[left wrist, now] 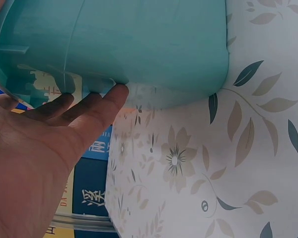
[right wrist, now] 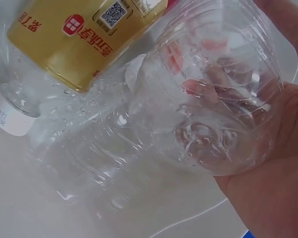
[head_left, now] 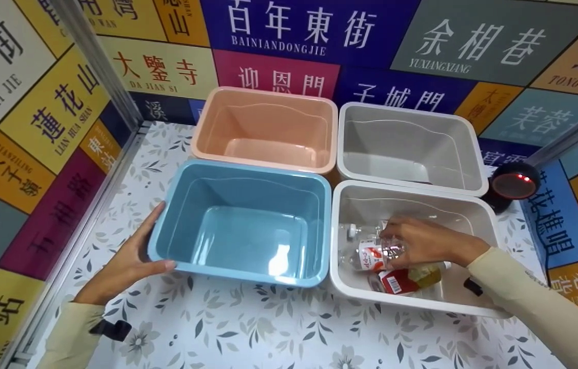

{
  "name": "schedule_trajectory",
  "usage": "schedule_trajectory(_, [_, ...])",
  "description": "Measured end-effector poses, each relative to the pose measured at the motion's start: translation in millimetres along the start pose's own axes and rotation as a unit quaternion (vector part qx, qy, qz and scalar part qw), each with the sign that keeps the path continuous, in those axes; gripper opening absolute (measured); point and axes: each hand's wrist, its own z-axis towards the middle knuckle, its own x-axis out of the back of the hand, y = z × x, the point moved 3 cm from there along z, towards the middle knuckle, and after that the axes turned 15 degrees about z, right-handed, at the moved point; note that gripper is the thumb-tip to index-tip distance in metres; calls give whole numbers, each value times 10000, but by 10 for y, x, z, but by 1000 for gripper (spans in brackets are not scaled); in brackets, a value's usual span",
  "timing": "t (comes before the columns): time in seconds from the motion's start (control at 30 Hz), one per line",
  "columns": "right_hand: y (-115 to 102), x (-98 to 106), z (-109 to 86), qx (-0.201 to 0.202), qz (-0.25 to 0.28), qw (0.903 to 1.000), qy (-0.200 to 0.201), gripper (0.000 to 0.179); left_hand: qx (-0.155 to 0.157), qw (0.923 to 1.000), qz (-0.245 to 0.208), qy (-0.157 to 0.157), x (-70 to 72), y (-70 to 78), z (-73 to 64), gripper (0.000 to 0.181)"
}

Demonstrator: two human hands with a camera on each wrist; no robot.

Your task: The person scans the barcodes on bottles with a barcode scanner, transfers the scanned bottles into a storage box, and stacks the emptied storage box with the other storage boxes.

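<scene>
My right hand (head_left: 417, 241) reaches into the white bin (head_left: 494, 233) at the front right and grips a clear plastic bottle (head_left: 371, 255) with a red-and-white label. In the right wrist view the ridged base of this bottle (right wrist: 213, 119) faces the camera, against the palm. Under it lie another clear bottle (right wrist: 89, 148) and a gold and red printed container (right wrist: 84, 34). A white cap (right wrist: 12, 119) shows beside the container. My left hand (head_left: 124, 266) touches the near left corner of the blue bin (head_left: 240, 274), its fingers (left wrist: 102, 109) stretched along the outside wall.
Behind stand a peach bin (head_left: 268, 95) and a grey bin (head_left: 412, 113), with nothing visible inside. The blue bin also shows a bare floor. A black round device (head_left: 514, 182) with red lights stands right of the bins. Sign-printed walls (head_left: 309, 31) enclose the leaf-patterned table (head_left: 247, 328).
</scene>
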Motion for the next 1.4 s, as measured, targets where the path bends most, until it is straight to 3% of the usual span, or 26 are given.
schedule_trajectory(0.3, [6, -16, 10, 71, -69, 9999, 34, 61, -7, 10000, -28, 15, -6, 6, 4, 114])
schedule_trajectory(1.4, [-50, 97, -81, -298, 610, 9974, -251, 62, -3, 10000, -99, -7, -9, -5, 14, 115])
